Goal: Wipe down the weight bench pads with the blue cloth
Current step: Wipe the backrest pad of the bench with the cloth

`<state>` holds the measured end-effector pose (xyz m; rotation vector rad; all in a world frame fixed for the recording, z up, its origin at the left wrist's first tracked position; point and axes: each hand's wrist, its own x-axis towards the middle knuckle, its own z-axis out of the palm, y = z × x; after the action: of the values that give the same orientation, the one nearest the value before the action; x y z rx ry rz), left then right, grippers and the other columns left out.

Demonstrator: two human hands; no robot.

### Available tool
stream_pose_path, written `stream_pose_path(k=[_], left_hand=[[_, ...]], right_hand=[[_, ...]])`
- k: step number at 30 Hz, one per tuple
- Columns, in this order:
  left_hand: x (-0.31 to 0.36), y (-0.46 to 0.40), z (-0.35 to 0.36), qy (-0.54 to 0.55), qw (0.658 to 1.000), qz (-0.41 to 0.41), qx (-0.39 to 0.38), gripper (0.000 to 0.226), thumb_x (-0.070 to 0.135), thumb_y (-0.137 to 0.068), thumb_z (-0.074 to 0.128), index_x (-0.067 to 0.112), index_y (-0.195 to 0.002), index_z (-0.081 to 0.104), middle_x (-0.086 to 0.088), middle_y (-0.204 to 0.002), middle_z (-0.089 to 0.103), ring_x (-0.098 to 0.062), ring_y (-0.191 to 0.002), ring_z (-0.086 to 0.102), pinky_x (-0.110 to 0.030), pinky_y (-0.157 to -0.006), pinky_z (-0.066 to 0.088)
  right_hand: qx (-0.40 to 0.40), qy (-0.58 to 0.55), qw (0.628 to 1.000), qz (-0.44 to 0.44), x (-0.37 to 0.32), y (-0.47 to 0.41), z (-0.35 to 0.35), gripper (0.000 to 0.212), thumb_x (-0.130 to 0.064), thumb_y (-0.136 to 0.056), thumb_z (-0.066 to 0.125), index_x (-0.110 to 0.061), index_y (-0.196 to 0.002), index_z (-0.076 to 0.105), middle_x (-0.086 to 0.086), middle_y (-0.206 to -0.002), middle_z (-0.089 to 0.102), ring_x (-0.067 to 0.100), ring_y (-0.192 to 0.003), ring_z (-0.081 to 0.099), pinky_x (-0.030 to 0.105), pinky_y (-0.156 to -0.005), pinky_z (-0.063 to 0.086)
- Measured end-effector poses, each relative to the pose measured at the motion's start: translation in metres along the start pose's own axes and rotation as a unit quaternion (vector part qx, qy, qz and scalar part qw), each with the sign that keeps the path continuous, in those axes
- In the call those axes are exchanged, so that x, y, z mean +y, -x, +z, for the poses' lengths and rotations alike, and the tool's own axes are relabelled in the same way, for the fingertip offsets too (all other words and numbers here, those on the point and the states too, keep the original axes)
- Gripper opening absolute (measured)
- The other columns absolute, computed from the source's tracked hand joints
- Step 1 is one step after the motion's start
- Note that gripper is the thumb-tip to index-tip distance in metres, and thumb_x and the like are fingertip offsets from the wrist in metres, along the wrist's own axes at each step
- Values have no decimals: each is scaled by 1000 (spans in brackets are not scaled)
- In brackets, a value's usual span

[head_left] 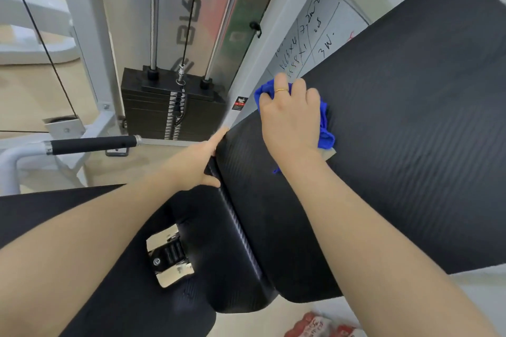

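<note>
Blue cloth (326,138) bunched in right hand (290,117), left hand (198,163) touching pad (410,131) edge

Gym bench tally
2 black ribbed vinyl pads (410,145), 1 crumpled blue cloth (325,134), 2 bare grips: left grip (197,164), right grip (290,120); 1 gold ring (281,90), 1 black stack of weight plates (153,107), 2 chrome guide rods (154,8), 2 red-and-white packs (312,323).

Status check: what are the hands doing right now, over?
Right hand grips blue cloth against back pad. Left hand rests on pad's edge. Nothing in the way.
</note>
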<state>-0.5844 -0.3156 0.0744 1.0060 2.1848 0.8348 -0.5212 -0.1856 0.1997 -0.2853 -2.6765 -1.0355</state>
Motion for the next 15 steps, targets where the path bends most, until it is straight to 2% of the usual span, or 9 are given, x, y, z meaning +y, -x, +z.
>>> stream_pose_path(k=[4, 6, 7, 9, 10, 12, 13, 15], left_hand=[[-10, -7, 3, -16, 999, -39, -16, 116, 34, -70, 78, 14, -149, -5, -13, -145, 38, -30, -131, 41, -40, -109, 34], [-17, -7, 10, -26, 997, -75, -13, 98, 41, -71, 75, 9, -146, 19, -15, -140, 44, -32, -128, 44, -41, -107, 35], [-20, -7, 12, -33, 996, -86, -8, 87, 46, -70, 73, 9, -138, 33, -14, -133, 51, -31, -122, 48, -41, -104, 38], [-24, -7, 13, -36, 993, -111, -12, 79, 53, -68, 71, 10, -129, 44, -12, -126, 57, -30, -115, 53, -42, -99, 44], [-24, -7, 13, -31, 992, -123, -19, 81, 54, -68, 71, 11, -131, 43, -11, -128, 56, -30, -115, 52, -42, -98, 44], [-22, -7, 12, -28, 991, -130, -23, 86, 53, -69, 71, 13, -137, 38, -11, -133, 53, -29, -119, 50, -41, -99, 44], [-21, -8, 12, -28, 991, -130, -22, 87, 53, -69, 71, 14, -139, 36, -10, -134, 52, -29, -120, 50, -41, -99, 44], [-22, -10, 12, -23, 991, -129, -24, 86, 52, -69, 71, 14, -138, 37, -10, -131, 53, -29, -117, 51, -42, -97, 46]], right_hand=[[-59, -46, 995, -67, -36, 19, 6, 21, -13, -81, 48, -18, -94, 63, 4, -114, 53, 22, -83, 47, 33, -67, 33], [-101, -61, 983, -142, -36, 23, 0, 25, -10, -86, 43, -14, -105, 59, 8, -124, 46, 27, -92, 45, 35, -69, 27], [-107, -58, 978, -171, -27, 20, -3, 26, -9, -87, 42, -13, -106, 58, 10, -124, 45, 28, -95, 45, 36, -69, 24], [-91, -48, 983, -154, -2, 7, -5, 24, -9, -84, 44, -14, -101, 60, 10, -117, 48, 28, -92, 47, 36, -68, 24], [-62, -35, 991, -115, 11, 0, -6, 21, -9, -80, 48, -15, -93, 62, 10, -108, 52, 27, -84, 47, 35, -66, 26], [-16, -4, 1000, -26, 23, -8, -5, 12, -7, -70, 53, -14, -75, 62, 9, -93, 57, 24, -67, 37, 33, -61, 27], [2, -2, 1000, 3, 21, -7, -3, 12, -5, -67, 52, -13, -70, 60, 9, -89, 58, 23, -65, 31, 32, -60, 26], [17, -14, 1000, 19, 0, 1, 3, 18, -4, -65, 44, -14, -65, 58, 8, -84, 58, 22, -61, 33, 30, -58, 25]])
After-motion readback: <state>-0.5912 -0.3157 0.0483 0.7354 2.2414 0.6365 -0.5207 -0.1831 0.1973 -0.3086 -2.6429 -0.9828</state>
